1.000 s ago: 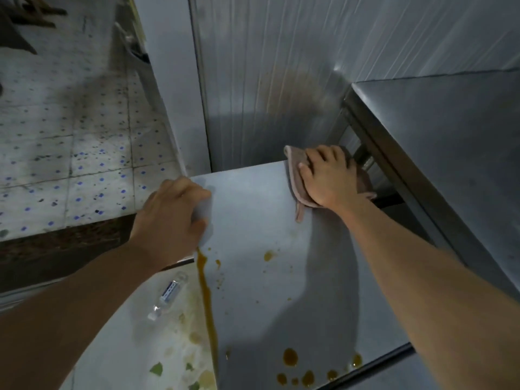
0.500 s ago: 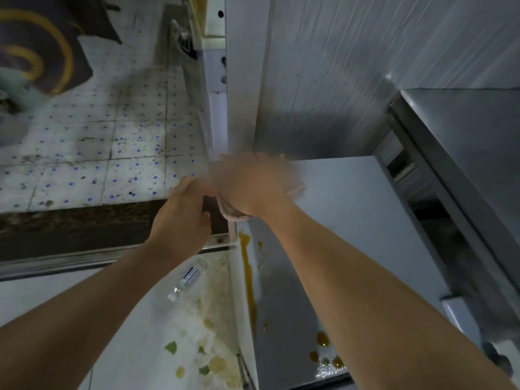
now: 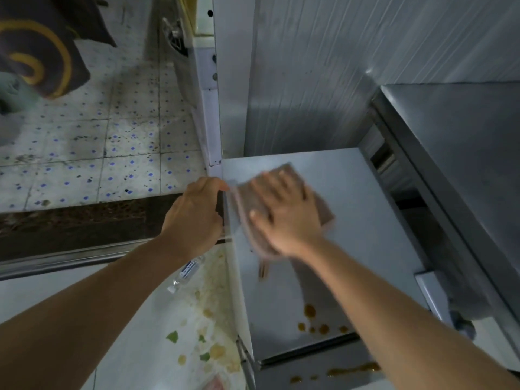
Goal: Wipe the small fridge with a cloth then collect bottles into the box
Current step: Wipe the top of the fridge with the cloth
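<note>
Fridge top [image 3: 365,220] wiped with cloth, frame centre.
Brown drips [image 3: 309,311] seen lower centre; bottle [image 3: 187,273] lying on floor beside fridge; cloth [image 3: 253,192] pressed flat under right hand [image 3: 284,215], fingers spread; fridge's left edge gripped by left hand [image 3: 194,212].

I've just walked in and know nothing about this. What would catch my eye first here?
Probably the right hand pressing a brownish-pink cloth flat on the small white fridge top, while the left hand grips its left edge. Next, the orange-brown spill drops near the front edge, and a small clear plastic bottle lying on the floor below.
</note>
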### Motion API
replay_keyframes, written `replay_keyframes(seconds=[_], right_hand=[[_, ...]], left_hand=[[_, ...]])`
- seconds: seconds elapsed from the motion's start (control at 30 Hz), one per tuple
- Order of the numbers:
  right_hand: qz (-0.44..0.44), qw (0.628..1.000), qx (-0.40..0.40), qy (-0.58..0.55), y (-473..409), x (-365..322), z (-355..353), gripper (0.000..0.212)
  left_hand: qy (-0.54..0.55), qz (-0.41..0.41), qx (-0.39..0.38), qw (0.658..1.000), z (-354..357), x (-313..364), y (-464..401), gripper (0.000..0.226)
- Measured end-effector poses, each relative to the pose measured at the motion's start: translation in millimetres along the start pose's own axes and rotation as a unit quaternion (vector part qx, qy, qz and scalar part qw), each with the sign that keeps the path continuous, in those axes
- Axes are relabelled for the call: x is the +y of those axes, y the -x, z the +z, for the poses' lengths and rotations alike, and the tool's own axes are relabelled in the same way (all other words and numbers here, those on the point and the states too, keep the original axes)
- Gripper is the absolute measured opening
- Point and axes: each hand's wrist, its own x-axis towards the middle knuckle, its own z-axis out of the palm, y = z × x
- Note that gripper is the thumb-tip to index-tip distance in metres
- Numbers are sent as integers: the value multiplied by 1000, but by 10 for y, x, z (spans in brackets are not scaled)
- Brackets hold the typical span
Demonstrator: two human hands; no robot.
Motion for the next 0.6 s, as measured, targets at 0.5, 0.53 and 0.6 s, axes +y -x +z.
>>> replay_keyframes(seconds=[0.5,0.53,0.6], right_hand=[[77,997,-11,2,719,699,-72,62],[128,992,-3,12,620,906,-97,61],[229,973,5,3,430,1221,-163,59]], left_hand=[[-126,102,6,987,435,273,41,53],[-125,100,9,987,456,285,28,53],[-116,90,10,989,472,281,-15,52]])
